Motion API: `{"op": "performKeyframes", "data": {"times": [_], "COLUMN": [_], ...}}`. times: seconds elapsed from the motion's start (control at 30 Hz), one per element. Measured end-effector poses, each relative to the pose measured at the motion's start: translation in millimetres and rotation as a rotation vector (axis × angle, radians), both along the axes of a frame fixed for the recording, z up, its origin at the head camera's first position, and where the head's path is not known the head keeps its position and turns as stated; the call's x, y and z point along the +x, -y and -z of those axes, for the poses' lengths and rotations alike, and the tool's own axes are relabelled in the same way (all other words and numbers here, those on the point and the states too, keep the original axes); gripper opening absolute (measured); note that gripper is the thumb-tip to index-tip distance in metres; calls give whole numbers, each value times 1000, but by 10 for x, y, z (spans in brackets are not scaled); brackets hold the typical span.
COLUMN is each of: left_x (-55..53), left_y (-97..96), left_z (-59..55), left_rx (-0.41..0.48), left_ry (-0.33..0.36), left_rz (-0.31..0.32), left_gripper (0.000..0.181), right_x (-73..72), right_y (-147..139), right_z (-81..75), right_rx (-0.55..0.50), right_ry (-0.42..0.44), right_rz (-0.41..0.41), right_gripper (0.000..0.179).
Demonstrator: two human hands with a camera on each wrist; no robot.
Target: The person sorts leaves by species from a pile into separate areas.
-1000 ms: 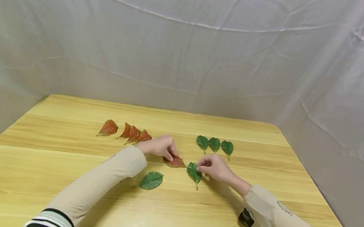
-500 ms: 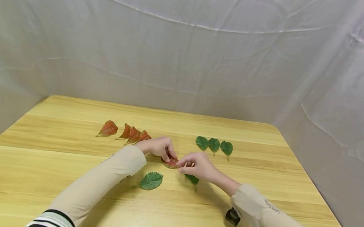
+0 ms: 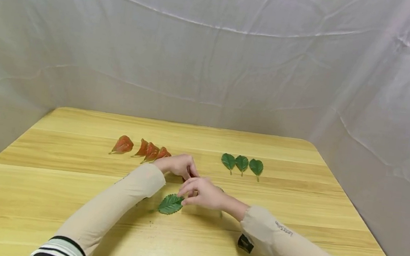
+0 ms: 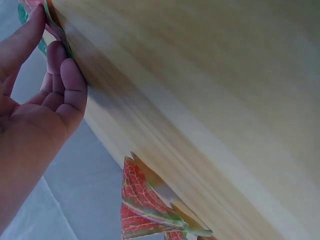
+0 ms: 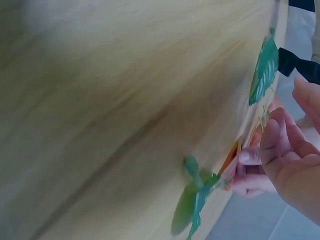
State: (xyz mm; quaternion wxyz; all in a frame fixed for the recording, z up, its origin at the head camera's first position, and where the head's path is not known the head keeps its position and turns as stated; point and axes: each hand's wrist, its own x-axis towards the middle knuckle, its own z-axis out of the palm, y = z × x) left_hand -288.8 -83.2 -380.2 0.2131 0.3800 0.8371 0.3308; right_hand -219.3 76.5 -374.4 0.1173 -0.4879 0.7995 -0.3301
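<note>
My left hand stays low over the middle of the table, pinching a red leaf between thumb and fingers; in the head view the right hand hides most of that leaf. My right hand has nothing in its loosely bent fingers. Its fingertips are by the right end of a green leaf lying nearer the front; the right wrist view shows a gap between them and this leaf. Another green leaf, largely covered by the right hand in the head view, lies near the stem end of the pinched red leaf.
At the back left, several red leaves lie in a row, some overlapping. Three green leaves stand in a row at the back right. Pale cloth hangs around the wooden table. A small black object sits beneath the right sleeve.
My right hand has left the green leaf beside the red one, passed over the red leaf's stem end and come left and forward to the other green leaf. The left hand keeps its place.
</note>
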Motion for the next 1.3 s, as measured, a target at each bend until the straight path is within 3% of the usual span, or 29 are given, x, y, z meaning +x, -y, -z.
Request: {"op": "performKeyframes", "data": {"times": [0.17,0.47,0.73,1.07,1.3], "left_x": [-8,-24,-18,-15,-13], "left_y": [4,0,-4,0,11], "left_z": [11,13,10,12,5], "left_rx": [23,8,19,-1,13], "left_ry": [-8,-38,-29,-35,-23], "left_rz": [16,25,36,25,28], "left_gripper": [17,18,20,22,22], "right_x": [-8,-4,24,41,51], "right_y": [79,153,168,125,24], "right_z": [30,71,109,99,55], "right_rx": [29,139,213,159,54], "right_ry": [-3,-84,-71,4,78], "right_rz": [-26,-55,-48,-65,-82], "right_gripper": [18,21,26,27,26]}}
